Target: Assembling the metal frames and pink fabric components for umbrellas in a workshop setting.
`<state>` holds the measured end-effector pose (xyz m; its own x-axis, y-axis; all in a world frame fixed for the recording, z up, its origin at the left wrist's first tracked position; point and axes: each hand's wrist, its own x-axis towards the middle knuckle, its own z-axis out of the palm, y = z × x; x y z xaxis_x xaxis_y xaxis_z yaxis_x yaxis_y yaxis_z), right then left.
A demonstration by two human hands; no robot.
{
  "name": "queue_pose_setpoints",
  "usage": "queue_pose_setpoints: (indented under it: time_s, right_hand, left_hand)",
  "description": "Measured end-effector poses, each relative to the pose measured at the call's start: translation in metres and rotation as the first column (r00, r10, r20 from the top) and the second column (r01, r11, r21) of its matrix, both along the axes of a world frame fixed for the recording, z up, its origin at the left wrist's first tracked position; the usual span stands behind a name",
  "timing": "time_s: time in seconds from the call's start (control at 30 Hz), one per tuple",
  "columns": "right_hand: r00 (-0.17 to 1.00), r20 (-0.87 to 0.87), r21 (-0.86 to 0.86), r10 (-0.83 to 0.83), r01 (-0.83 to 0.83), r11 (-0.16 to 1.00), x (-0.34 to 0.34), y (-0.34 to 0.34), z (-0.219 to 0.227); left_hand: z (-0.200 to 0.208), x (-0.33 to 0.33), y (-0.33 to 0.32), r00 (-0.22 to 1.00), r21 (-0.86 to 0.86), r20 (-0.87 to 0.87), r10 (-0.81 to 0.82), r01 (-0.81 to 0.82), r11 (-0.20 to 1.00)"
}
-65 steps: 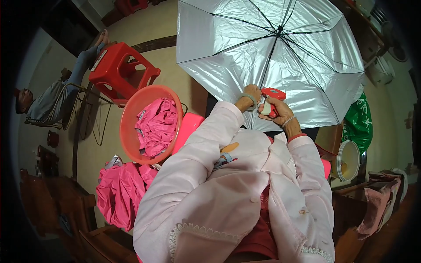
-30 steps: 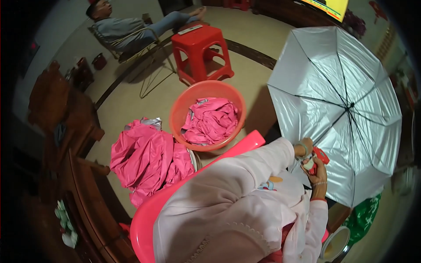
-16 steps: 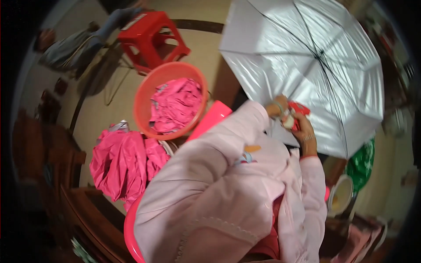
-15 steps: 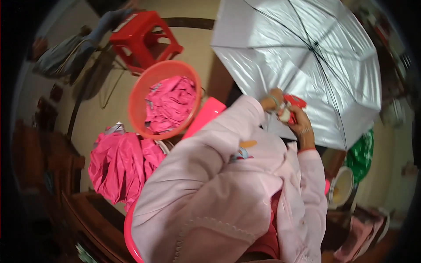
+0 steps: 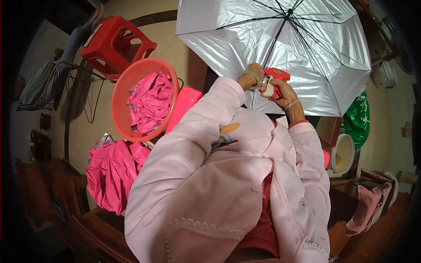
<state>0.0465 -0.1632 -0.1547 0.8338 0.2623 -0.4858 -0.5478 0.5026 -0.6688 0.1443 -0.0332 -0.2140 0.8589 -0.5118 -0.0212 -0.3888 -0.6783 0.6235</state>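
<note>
An open umbrella, silver inside with dark ribs, spreads in front of me at the far right. My left hand is closed at its near part, where a dark rib or rod runs to the fingers; the exact grip is partly hidden. Close beside it, my right hand wraps around a red-and-white hand tool, whose exact kind I cannot make out. The tool's end is right by the left fingers, over the silver cloth.
Pink fabric fills an orange-red basin at left, with more pink fabric nearer me. Beyond stands a red plastic stool. A white bucket and green bag are at right.
The whole scene has shifted left and upward in the view. Both hands remain together at the umbrella, and the red-and-white tool is still in the right hand.
</note>
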Motion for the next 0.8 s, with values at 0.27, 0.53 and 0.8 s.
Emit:
queue_pose_setpoints:
  time_s: [0.27, 0.53, 0.8]
  right_hand:
    - [1.000, -0.010, -0.016, -0.020, 0.020, 1.000, 0.002, -0.001, 0.000]
    - [0.999, 0.030, -0.020, -0.026, 0.027, 0.999, 0.001, -0.002, 0.000]
    - [0.999, 0.034, 0.001, -0.016, 0.016, 1.000, -0.001, 0.004, 0.005]
  left_hand:
    - [0.002, 0.003, -0.003, 0.997, 0.240, 0.016, -0.081, 0.075, 0.968]
    - [-0.006, 0.005, -0.006, 0.988, 0.284, 0.098, -0.123, 0.091, 0.955]
    - [-0.023, 0.013, -0.002, 0.967, 0.344, 0.167, -0.192, 0.126, 0.931]
